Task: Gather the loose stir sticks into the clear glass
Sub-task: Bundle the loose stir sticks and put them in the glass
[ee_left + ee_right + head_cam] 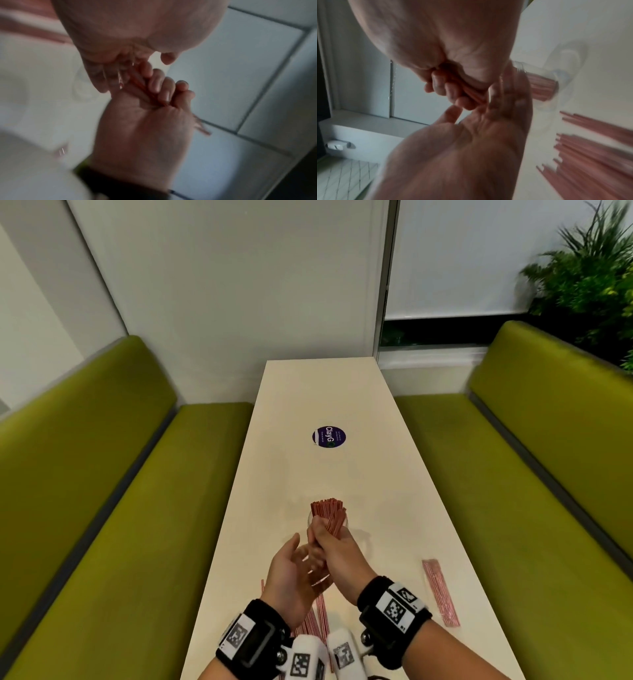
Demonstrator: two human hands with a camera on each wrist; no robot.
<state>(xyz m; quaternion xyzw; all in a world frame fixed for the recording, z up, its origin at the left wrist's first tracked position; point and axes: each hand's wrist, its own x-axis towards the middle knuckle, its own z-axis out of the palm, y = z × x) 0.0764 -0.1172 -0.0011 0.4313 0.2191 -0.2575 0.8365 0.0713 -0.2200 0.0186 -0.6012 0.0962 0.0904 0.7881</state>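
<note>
I'm looking down a long cream table set between two olive-green upholstered benches. My right hand is up over the table, fingers curled tight round a bundle of thin reddish-pink stir sticks, whose tops fan out above the fist. The right wrist view shows those curled fingers clamped on the sticks, no slack in the grip.

My left hand sits just beside it, palm turned inward, fingers straight and loosely spread, thumb up. It grips nothing that I can see; whether its fingertips touch the glass I cannot tell.

The clear drinking glass is right behind the hands, mostly hidden; only a faint rim shows. In the right wrist view it appears with a batch of sticks in it, and whether the gripped bundle is part of that batch I cannot tell.

More loose stir sticks lie flat on the table under my left wrist. A separate long clear packet of pink sticks lies well off to the right. Further up the table there's a round purple sticker. A green leafy plant fills the far right corner.
</note>
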